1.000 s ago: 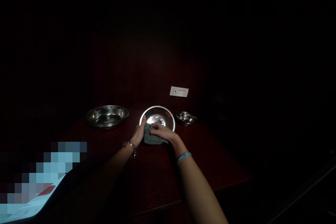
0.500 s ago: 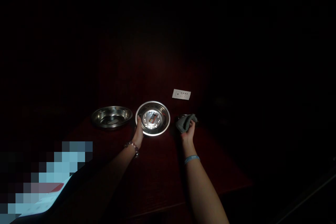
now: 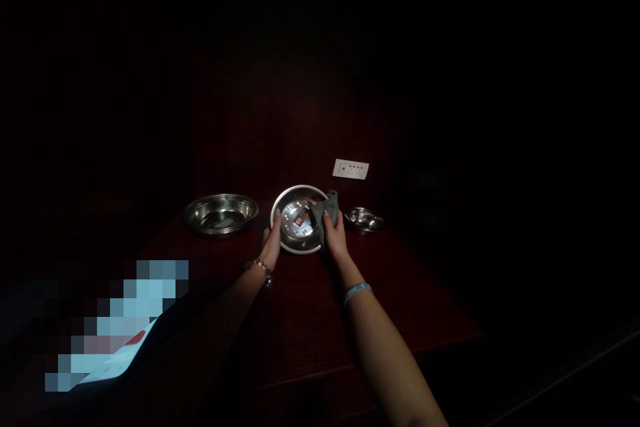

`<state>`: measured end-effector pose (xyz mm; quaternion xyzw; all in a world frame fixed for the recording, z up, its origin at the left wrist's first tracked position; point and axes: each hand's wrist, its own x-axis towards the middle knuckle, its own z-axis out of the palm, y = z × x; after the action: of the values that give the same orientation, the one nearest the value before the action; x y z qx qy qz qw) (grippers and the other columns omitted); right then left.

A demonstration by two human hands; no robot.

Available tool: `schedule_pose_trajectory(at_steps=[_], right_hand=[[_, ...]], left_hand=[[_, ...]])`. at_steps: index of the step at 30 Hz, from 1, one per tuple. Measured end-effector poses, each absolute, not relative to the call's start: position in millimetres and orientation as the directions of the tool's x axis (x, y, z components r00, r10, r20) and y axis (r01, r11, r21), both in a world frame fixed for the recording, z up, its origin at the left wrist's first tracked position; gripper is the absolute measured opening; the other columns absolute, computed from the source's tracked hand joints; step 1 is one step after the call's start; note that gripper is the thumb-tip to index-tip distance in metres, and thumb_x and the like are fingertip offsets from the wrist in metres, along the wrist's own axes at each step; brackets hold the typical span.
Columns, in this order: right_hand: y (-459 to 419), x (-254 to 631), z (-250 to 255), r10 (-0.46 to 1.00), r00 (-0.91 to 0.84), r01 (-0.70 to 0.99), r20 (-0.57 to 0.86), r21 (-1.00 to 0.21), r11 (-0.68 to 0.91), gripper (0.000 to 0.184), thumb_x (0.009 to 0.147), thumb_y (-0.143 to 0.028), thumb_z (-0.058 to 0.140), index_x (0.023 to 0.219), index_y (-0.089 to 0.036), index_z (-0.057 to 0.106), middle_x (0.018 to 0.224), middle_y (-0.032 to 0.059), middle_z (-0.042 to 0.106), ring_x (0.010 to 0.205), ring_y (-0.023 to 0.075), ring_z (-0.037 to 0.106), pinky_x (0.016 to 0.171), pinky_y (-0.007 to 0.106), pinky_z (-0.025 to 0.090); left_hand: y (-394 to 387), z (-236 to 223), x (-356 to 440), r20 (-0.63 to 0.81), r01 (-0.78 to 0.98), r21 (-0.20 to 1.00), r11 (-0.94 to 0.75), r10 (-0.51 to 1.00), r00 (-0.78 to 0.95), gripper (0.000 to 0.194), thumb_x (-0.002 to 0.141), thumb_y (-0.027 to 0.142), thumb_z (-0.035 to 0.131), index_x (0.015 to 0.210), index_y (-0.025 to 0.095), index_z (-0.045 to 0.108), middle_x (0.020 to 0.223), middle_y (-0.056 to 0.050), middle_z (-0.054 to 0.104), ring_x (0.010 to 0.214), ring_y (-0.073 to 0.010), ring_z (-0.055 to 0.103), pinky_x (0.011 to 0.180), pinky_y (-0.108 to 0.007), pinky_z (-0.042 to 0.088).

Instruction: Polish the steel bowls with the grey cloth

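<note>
A round stainless steel bowl [image 3: 296,240] is tilted toward me, with a small coloured label at its bottom. My left hand [image 3: 271,243] grips its left rim, thumb on the inner side and fingers behind. At the right rim, my right hand [image 3: 335,237] is closed on a grey-green cloth [image 3: 327,210], which lies over the edge of the bowl. Its fingers are partly hidden behind the cloth and bowl.
Left of the held bowl, a wider steel bowl [image 3: 221,215] sits on the dark red table [image 3: 320,320]. A smaller steel bowl [image 3: 365,220] stands to the right. Behind is a white socket plate [image 3: 351,169]. A bright, pixelated screen [image 3: 115,367] shows at lower left.
My right hand has moved left with the cloth, from over the small bowl onto the held bowl's right rim. The small bowl is now uncovered. The view has shifted slightly.
</note>
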<state>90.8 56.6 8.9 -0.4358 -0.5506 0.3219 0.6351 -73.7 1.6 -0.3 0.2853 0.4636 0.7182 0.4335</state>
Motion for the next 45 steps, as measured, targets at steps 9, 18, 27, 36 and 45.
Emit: schedule_pose_trajectory(at_steps=[9, 18, 27, 36, 45], right_hand=[[45, 85, 6, 0.883, 0.280, 0.482, 0.376, -0.851, 0.209, 0.033, 0.101, -0.052, 0.051, 0.109, -0.024, 0.067, 0.106, 0.0109, 0.081, 0.096, 0.0292, 0.077, 0.087, 0.035, 0.056], [51, 92, 1, 0.918, 0.195, 0.504, 0.346, -0.838, 0.209, 0.034, 0.098, -0.046, 0.063, 0.105, -0.017, 0.080, 0.102, 0.0149, 0.083, 0.096, 0.0283, 0.079, 0.087, 0.032, 0.057], [56, 91, -2, 0.943, 0.225, 0.460, 0.245, -0.880, 0.119, 0.038, 0.096, -0.044, 0.066, 0.103, -0.012, 0.084, 0.103, 0.0189, 0.084, 0.100, 0.0301, 0.081, 0.084, 0.031, 0.059], [51, 91, 8, 0.945, 0.257, 0.420, 0.204, -0.904, 0.080, 0.038, 0.092, -0.046, 0.065, 0.095, -0.013, 0.085, 0.093, 0.0137, 0.083, 0.095, 0.0278, 0.079, 0.078, 0.027, 0.055], [57, 94, 3, 0.959, 0.247, 0.352, 0.137, -0.935, 0.043, 0.046, 0.093, -0.055, 0.055, 0.095, -0.018, 0.082, 0.096, 0.0104, 0.083, 0.093, 0.0245, 0.076, 0.079, 0.026, 0.053]], left_hand=[[18, -2, -78, -0.126, -0.358, 0.932, -0.056, 0.876, -0.466, 0.019, 0.074, 0.002, 0.071, 0.085, 0.017, 0.073, 0.086, -0.006, 0.079, 0.102, -0.0256, 0.078, 0.103, -0.038, 0.057], [19, -6, -81, -0.069, -0.309, 0.945, -0.104, 0.863, -0.500, 0.026, 0.071, -0.005, 0.065, 0.086, 0.015, 0.074, 0.088, -0.008, 0.081, 0.106, -0.0269, 0.079, 0.103, -0.039, 0.058], [11, 1, -75, -0.055, -0.246, 0.965, -0.088, 0.853, -0.519, 0.022, 0.069, -0.001, 0.070, 0.084, 0.015, 0.073, 0.084, -0.008, 0.081, 0.102, -0.0287, 0.078, 0.097, -0.040, 0.060], [9, 5, -76, -0.103, -0.206, 0.979, -0.007, 0.850, -0.516, 0.018, 0.074, 0.002, 0.065, 0.078, 0.018, 0.070, 0.079, -0.005, 0.078, 0.097, -0.0259, 0.078, 0.090, -0.034, 0.060], [15, -5, -79, -0.106, -0.236, 0.972, -0.016, 0.864, -0.492, 0.013, 0.073, 0.007, 0.066, 0.079, 0.018, 0.071, 0.079, -0.008, 0.079, 0.101, -0.0302, 0.078, 0.097, -0.040, 0.059]])
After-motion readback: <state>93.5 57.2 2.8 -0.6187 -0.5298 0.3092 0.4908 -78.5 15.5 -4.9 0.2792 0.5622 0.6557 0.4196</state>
